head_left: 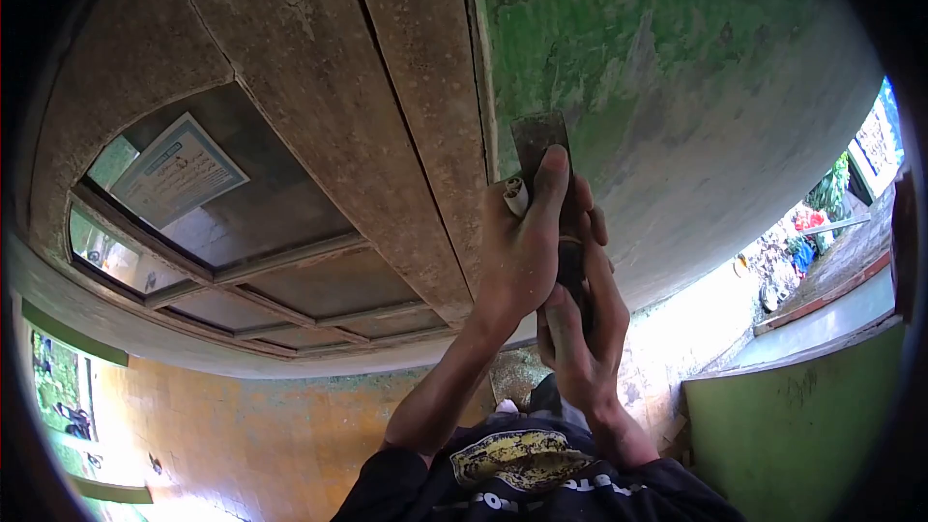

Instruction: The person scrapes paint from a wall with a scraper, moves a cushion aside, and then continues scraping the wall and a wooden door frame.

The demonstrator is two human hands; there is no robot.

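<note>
A scraper (539, 135) with a flat, dark, worn metal blade points upward at the wall, near the edge of the wooden frame. My left hand (522, 256) is closed around its upper part, the thumb pressed flat along the blade. A small white rolled tube (516, 195) pokes out at the base of that thumb; I cannot make out what it is. Lower down, my right hand (585, 348) grips the dark handle (572, 266), fingers wrapped round it. In front of the blade, the green wall (590, 29) shows patchy paint with pale grey scraped areas.
Left of the wall stands a weathered wooden frame (406, 87) with glass panes (280, 203), a printed sheet (181, 171) behind one. Tiled floor (280, 435) lies below. On the right are a low green wall (793, 416) and an opening to plants (831, 188).
</note>
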